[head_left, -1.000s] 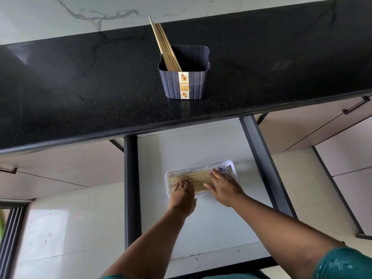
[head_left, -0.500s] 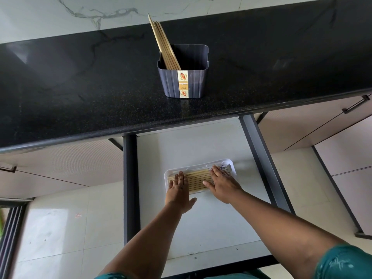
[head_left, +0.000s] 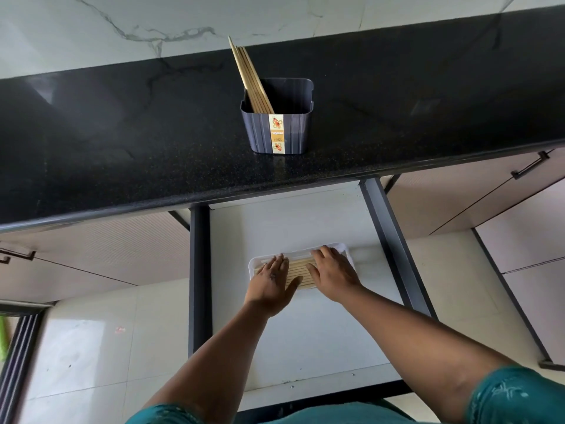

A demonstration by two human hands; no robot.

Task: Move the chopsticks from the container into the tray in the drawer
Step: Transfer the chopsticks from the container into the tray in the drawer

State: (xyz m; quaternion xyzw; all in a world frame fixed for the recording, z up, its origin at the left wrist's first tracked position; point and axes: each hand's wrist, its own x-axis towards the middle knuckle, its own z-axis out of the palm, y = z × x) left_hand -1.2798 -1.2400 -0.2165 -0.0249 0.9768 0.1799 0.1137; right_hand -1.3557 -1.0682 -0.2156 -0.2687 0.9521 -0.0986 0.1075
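Observation:
A dark grey container (head_left: 290, 130) stands on the black countertop, with several wooden chopsticks (head_left: 249, 78) leaning to the left inside it. Below, the open drawer (head_left: 305, 347) holds a white tray (head_left: 253, 262) with several chopsticks (head_left: 301, 270) lying flat side by side. My left hand (head_left: 272, 281) rests with straight fingers on the left part of those chopsticks. My right hand (head_left: 331, 272) lies flat over their right part and hides the tray's right end.
The black countertop (head_left: 122, 154) overhangs the back of the drawer. Dark drawer rails (head_left: 198, 270) run along both sides. Closed cabinet fronts with a handle (head_left: 530, 166) are to the right. Pale floor tiles lie below left.
Both hands have slid a little further onto the chopsticks in the tray and closer together. The container and its chopsticks have not moved.

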